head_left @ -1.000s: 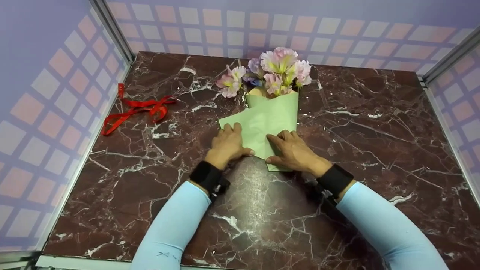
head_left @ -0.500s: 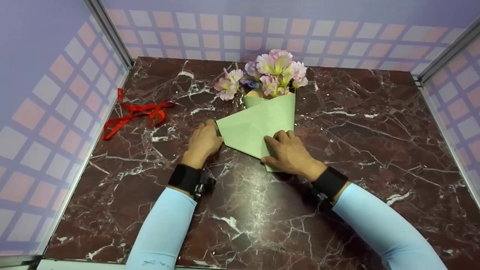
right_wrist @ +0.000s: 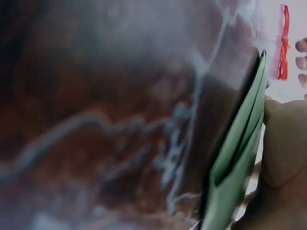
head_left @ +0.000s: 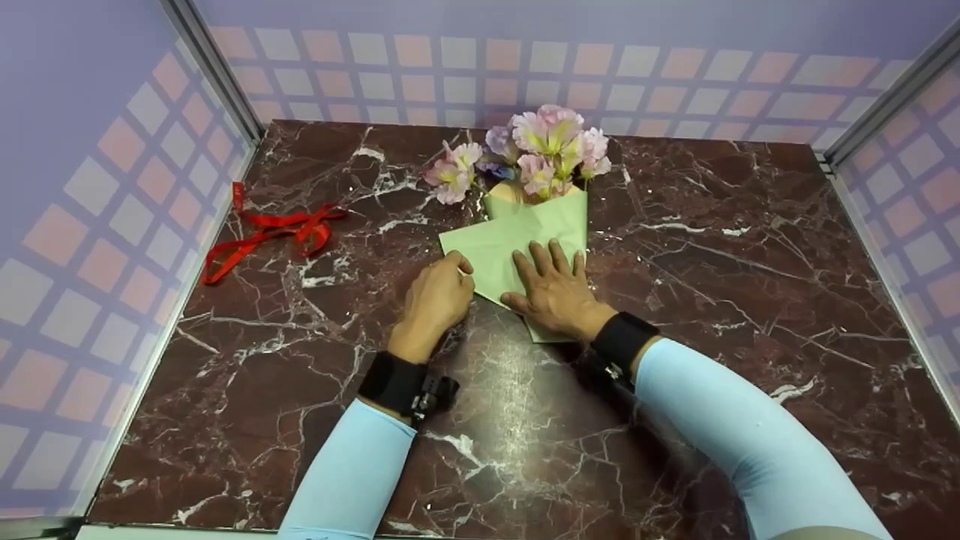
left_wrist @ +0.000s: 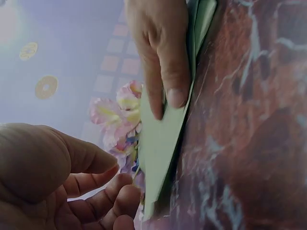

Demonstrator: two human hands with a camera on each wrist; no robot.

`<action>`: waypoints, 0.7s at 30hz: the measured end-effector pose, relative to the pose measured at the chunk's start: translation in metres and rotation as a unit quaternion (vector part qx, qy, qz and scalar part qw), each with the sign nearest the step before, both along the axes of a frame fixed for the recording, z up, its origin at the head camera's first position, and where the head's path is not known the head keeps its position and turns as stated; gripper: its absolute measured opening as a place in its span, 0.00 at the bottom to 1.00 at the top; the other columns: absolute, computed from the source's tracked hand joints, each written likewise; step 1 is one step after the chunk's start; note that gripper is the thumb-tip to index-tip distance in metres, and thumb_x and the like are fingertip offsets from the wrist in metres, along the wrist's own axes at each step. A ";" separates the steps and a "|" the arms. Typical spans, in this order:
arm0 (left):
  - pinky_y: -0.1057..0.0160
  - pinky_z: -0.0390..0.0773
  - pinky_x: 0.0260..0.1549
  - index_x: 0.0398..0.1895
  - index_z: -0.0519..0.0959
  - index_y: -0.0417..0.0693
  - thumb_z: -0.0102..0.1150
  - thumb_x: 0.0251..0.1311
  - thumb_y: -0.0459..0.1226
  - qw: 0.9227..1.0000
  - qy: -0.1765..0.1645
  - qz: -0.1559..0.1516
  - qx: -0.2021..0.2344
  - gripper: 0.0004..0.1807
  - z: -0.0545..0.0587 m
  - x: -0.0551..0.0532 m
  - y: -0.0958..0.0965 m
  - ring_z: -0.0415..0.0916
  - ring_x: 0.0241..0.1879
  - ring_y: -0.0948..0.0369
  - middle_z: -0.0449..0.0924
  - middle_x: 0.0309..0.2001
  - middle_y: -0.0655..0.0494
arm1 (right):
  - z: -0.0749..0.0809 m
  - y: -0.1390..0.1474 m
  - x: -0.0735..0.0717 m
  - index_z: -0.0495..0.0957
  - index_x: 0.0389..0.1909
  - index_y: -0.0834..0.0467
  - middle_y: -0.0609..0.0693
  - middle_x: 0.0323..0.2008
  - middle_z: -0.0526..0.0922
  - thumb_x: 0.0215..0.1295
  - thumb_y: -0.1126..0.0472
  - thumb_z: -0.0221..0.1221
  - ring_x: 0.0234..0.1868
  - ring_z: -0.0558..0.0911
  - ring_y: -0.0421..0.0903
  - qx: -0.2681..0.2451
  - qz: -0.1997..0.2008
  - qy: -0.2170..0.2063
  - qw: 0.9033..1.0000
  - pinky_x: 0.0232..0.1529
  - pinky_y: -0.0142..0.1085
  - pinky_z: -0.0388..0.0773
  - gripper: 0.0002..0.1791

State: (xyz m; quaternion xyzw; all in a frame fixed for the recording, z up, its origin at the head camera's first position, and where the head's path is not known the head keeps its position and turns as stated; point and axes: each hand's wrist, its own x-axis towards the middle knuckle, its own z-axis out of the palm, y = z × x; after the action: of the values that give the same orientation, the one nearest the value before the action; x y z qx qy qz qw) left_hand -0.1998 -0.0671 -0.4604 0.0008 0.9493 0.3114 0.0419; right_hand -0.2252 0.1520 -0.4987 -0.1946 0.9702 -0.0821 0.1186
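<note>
Light green wrapping paper [head_left: 499, 232] is folded round a bouquet of pink and purple flowers [head_left: 551, 131] lying on the table. Its left flap juts out in a point. My right hand [head_left: 559, 296] presses flat on the lower part of the paper, fingers spread. Beside the left edge of the flap, my left hand [head_left: 439, 296] has its fingers loosely curled. In the left wrist view the left hand [left_wrist: 43, 172] holds nothing, and a gap shows between its fingers and the paper [left_wrist: 160, 143]. The flower stems are hidden inside the wrap.
A loose red ribbon [head_left: 274, 220] lies on the left of the dark marbled table [head_left: 750, 300]. Purple panels with pink and white squares [head_left: 420, 49] enclose the back and both sides.
My left hand came off the flap, went left to its corner, then moved back right. My right hand went from bent fingers on the paper to a flat, spread press.
</note>
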 end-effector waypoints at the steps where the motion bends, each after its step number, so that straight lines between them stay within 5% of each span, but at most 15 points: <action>1: 0.46 0.82 0.43 0.54 0.81 0.53 0.52 0.74 0.39 1.000 0.000 -0.002 -0.001 0.11 -0.001 0.001 0.001 0.84 0.42 0.49 0.86 0.44 0.53 | -0.001 0.003 -0.001 0.42 0.87 0.49 0.59 0.86 0.38 0.79 0.28 0.39 0.85 0.32 0.64 -0.002 0.000 -0.009 1.000 0.79 0.71 0.29 0.46; 12: 0.47 0.84 0.45 0.55 0.81 0.54 0.54 0.76 0.42 1.000 -0.009 -0.011 -0.010 0.11 -0.009 0.004 0.003 0.85 0.43 0.49 0.88 0.45 0.53 | -0.003 0.100 -0.012 0.37 0.87 0.54 0.62 0.85 0.31 0.80 0.28 0.33 0.84 0.28 0.67 -0.011 -0.064 -0.026 0.998 0.75 0.71 0.17 0.48; 21: 0.47 0.84 0.46 0.55 0.81 0.55 0.55 0.76 0.43 0.999 -0.020 -0.018 -0.018 0.11 -0.014 0.006 0.003 0.86 0.44 0.49 0.88 0.46 0.53 | -0.004 0.191 -0.024 0.35 0.86 0.57 0.66 0.84 0.29 0.80 0.29 0.33 0.82 0.25 0.70 -0.012 -0.085 -0.046 0.995 0.74 0.74 0.17 0.49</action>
State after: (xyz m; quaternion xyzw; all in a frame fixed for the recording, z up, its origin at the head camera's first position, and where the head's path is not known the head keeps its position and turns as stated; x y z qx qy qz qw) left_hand -0.1942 -0.0639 -0.4745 0.0112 0.9537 0.2930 0.0667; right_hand -0.2488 0.3429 -0.5024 -0.1085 0.9757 -0.1121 0.1537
